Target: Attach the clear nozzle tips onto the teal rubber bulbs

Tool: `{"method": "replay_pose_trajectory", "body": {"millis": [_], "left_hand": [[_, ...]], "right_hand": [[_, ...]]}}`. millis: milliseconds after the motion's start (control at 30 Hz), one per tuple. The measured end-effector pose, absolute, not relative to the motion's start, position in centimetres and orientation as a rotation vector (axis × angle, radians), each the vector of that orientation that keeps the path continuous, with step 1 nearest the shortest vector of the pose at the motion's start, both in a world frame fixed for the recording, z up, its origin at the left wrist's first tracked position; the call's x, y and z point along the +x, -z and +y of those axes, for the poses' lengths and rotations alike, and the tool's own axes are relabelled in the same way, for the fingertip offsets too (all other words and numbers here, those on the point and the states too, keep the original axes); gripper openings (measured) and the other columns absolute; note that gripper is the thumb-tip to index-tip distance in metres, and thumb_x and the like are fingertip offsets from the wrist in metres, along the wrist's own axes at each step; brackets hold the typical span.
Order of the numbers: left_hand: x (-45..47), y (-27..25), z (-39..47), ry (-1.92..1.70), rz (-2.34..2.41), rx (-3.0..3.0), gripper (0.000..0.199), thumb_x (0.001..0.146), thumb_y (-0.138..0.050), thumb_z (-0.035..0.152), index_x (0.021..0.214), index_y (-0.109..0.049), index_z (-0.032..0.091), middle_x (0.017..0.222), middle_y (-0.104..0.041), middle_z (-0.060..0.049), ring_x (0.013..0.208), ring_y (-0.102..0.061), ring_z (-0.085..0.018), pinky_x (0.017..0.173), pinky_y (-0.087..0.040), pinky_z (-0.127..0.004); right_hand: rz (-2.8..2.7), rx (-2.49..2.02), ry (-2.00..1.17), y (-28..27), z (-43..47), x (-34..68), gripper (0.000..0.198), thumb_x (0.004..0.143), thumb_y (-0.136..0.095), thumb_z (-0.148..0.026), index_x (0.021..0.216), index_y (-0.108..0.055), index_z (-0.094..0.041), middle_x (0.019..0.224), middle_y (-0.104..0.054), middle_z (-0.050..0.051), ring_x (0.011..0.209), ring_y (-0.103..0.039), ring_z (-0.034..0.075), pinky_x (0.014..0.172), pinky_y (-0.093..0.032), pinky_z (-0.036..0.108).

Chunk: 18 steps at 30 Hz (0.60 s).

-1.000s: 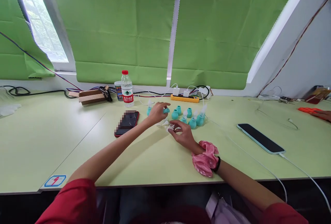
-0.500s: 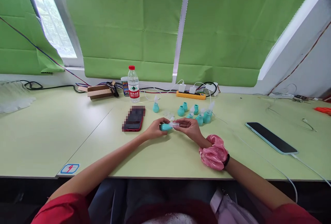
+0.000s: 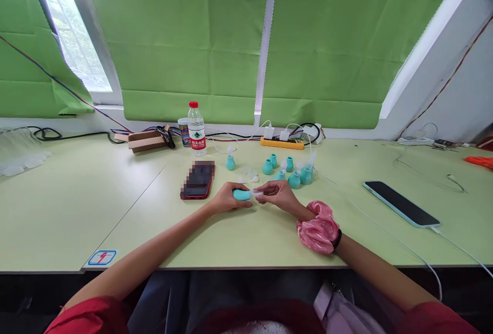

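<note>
One teal bulb fills the closed left grip, right grip pinching clear tip.

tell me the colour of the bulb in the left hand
The bulb in the left hand is turquoise, best seen in the head view.

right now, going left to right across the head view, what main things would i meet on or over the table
Numbered label → cardboard box → red-edged phone → left hand → teal bulb it holds → translucent piece → right hand → pink scrunchie → cabled phone → orange item
</note>
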<state>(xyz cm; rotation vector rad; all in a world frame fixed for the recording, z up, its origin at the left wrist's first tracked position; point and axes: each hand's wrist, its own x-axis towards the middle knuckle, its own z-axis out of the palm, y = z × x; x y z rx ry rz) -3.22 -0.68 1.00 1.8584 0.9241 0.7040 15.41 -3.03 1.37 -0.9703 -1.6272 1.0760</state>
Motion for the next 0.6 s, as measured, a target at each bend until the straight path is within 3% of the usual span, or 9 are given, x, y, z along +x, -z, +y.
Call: {"method": "replay_pose_trajectory", "body": {"millis": [200,400,600], "left_hand": [[-3.1,-0.9,-1.0,-0.716,1.012,1.913,0.04,0.057,-0.063,0.039,0.084,-0.06,0.009,0.042,-0.043,0.005,0.035,-0.038,-0.007,0.033,-0.028,-0.017],[-2.6,-1.8,-2.1,-0.914,1.026,2.273,0.022,0.057,-0.063,0.027,0.073,-0.064,0.012,0.061,-0.059,0.0,0.054,-0.048,-0.009,0.051,-0.036,-0.019],[-2.4,-1.8,-2.5,-1.043,1.008,2.481,0.023,0.065,-0.057,0.029,0.083,-0.062,0.016,0.073,-0.061,-0.004,0.063,-0.054,-0.013,0.061,-0.039,-0.022]], "right_hand": [[-1.718,-0.956,-1.056,-1.5,-3.2,15.7,0.029,0.053,-0.069,-0.028,0.076,-0.066,-0.011,0.065,-0.065,0.005,0.052,-0.057,0.011,0.048,-0.046,0.023],[-1.721,-0.953,-1.157,-2.4,-3.8,15.8,0.031,0.053,-0.069,-0.031,0.076,-0.066,-0.011,0.052,-0.061,0.002,0.046,-0.055,0.01,0.044,-0.046,0.022],[-1.487,-0.934,-1.348,-2.6,-3.8,15.5,0.029,0.05,-0.071,-0.027,0.074,-0.065,-0.012,0.058,-0.063,0.001,0.047,-0.058,0.011,0.05,-0.05,0.025]]}}
